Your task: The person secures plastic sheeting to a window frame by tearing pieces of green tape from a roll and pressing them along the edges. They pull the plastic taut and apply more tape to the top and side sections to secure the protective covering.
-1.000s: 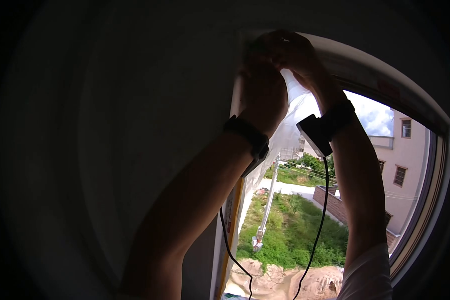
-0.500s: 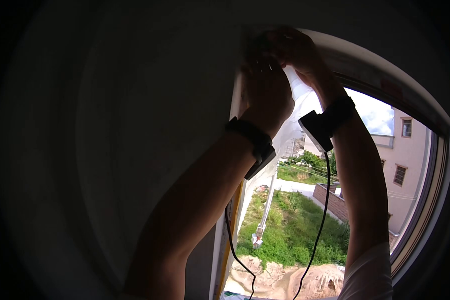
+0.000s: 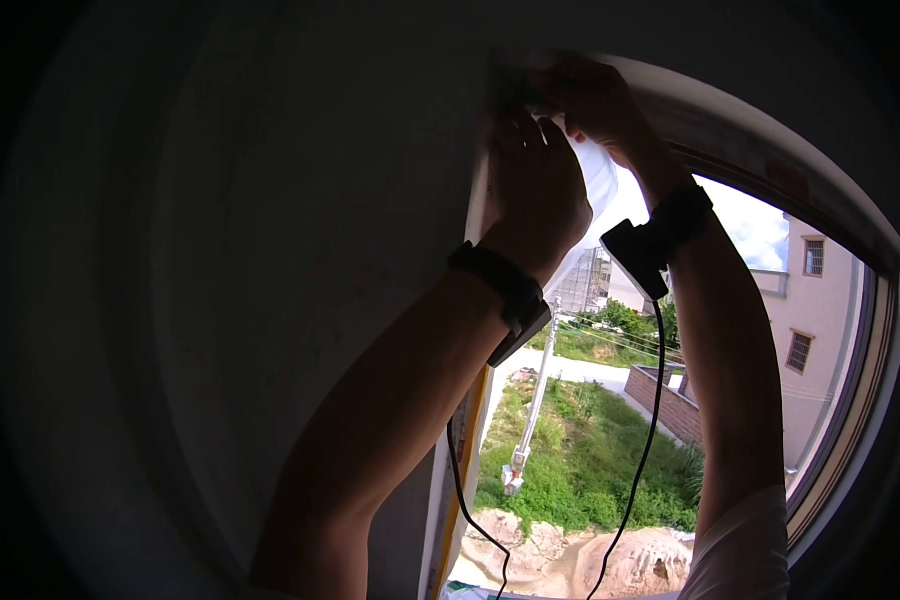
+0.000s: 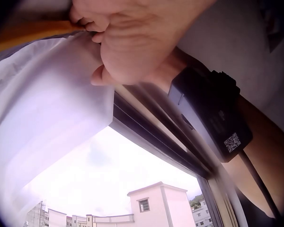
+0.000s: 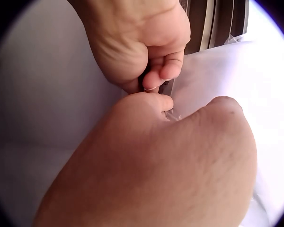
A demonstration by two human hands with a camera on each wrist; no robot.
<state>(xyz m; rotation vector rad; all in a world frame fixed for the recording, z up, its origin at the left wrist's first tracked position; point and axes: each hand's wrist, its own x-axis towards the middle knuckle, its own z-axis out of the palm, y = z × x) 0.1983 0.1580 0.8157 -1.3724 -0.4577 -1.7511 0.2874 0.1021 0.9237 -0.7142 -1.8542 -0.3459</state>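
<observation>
A translucent white plastic sheet (image 3: 592,185) (image 4: 52,109) (image 5: 213,75) hangs at the window's upper left corner. My left hand (image 3: 540,185) (image 4: 142,42) (image 5: 156,161) is just below my right, its fingers curled at the sheet's upper edge. Higher up, my right hand (image 3: 592,100) (image 5: 142,42) has its fingers bent inward against the sheet's edge by the corner. Both hands appear to pinch the sheet, though the contact is mostly hidden. A small dark green patch (image 3: 530,95) shows beside the right fingertips; what it is, I cannot tell.
The window frame (image 3: 840,450) (image 4: 156,127) curves along the top and right. Dark wall (image 3: 270,200) fills the left side. A yellow strip (image 3: 468,440) (image 4: 33,38) runs along the window's left edge. Black cables (image 3: 635,480) hang from both wrist cameras. Outside are grass and buildings.
The left hand has shifted slightly right, and gaps now show between its fingers. The sheet's lower part has drawn up and left, uncovering more of the buildings. The right hand has stayed near the corner.
</observation>
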